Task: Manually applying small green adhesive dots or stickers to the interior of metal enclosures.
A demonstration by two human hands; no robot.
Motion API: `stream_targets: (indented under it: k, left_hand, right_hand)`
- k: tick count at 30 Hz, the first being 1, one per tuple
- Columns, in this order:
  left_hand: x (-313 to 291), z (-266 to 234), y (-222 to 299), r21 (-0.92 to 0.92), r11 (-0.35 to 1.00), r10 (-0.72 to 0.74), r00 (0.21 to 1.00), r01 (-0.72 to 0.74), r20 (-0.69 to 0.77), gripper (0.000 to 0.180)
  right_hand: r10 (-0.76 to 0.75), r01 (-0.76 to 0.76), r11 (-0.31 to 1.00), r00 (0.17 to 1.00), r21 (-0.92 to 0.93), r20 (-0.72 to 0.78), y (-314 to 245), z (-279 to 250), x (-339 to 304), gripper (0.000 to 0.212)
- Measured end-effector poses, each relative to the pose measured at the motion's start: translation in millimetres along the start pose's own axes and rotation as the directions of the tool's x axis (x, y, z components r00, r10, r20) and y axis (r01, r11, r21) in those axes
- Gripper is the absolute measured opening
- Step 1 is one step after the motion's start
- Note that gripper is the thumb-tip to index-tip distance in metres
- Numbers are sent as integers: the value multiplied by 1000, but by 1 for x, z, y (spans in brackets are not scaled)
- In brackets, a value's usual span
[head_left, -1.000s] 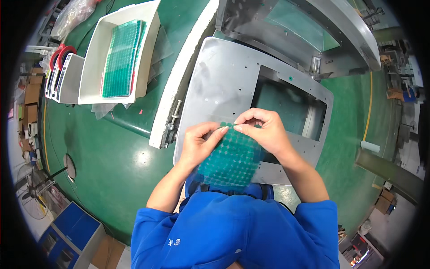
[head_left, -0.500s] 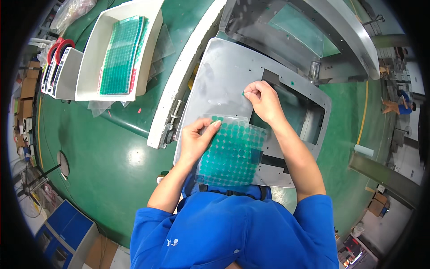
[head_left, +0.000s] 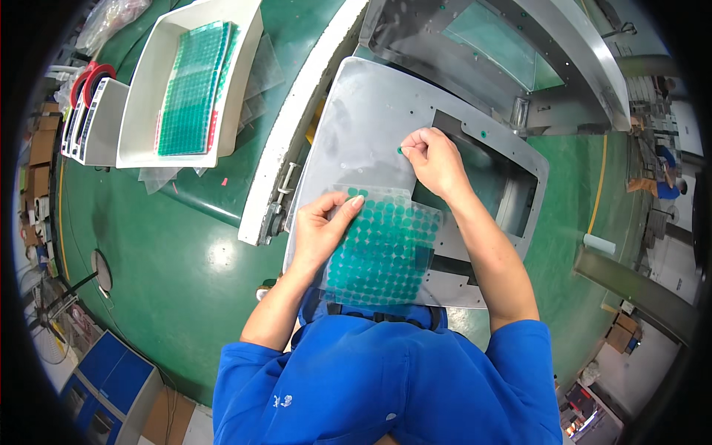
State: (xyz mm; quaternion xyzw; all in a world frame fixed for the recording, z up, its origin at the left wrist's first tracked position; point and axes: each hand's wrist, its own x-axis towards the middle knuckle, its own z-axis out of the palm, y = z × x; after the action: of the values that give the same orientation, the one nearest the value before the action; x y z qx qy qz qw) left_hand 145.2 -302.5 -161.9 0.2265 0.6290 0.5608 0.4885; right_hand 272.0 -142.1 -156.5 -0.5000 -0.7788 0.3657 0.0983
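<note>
Thumb and fingers of my left hand [head_left: 320, 228] are closed on the upper left corner of a clear sheet of green round stickers [head_left: 382, 256]. The sheet hangs over the near part of a grey metal panel [head_left: 363, 122]. Some spots along its top edge have no dots. Farther up, my right hand [head_left: 437, 165] pinches one green round sticker [head_left: 400, 150] by its edge, just over the panel's surface. Small dark holes dot the panel around this hand. To the right of the fingers lies the panel's large rectangular opening [head_left: 482, 170].
A white bin [head_left: 137, 144] with stacked green sticker sheets [head_left: 189, 96] stands at the far left, beside red rolls [head_left: 96, 78] in a holder. A curved grey metal housing [head_left: 601, 74] rises behind the panel. Another person [head_left: 671, 185] is at the far right.
My right hand has shifted slightly left with the sticker, which now shows more fully at the fingertips. The left hand still grips the sheet, and the whole view has shifted a little.
</note>
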Motion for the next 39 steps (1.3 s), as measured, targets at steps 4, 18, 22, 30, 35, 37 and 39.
stream_targets:
  k: [4,18,22,30,35,37,39]
  left_hand:
    - [0,0,1,5,1000,12,1000,-12,9,13]
    - [-13,-3,16,70,993,90,993,-95,80,12]
    - [-24,3,23,77,980,169,970,-185,175,11]
    - [-34,27,14,190,961,117,916,-203,384,14]
    - [-37,41,9,265,922,130,870,-282,476,11]
    - [-38,45,5,281,905,142,848,-320,510,10]
    - [-39,49,3,277,896,158,833,-346,530,10]
  right_hand:
    - [-8,8,1000,1000,7,-7,0,0,-1,4]
    - [26,-41,979,997,199,76,0,-15,9,17]
    - [-282,108,874,907,475,312,-38,-32,-62,15]
    - [-48,4,789,997,615,56,-17,-27,-124,10]
    - [33,109,829,970,548,-242,-5,-13,-158,8]
    - [7,171,882,927,439,-376,-1,-6,-167,7]
    - [-33,219,914,880,341,-474,1,-2,-173,6]
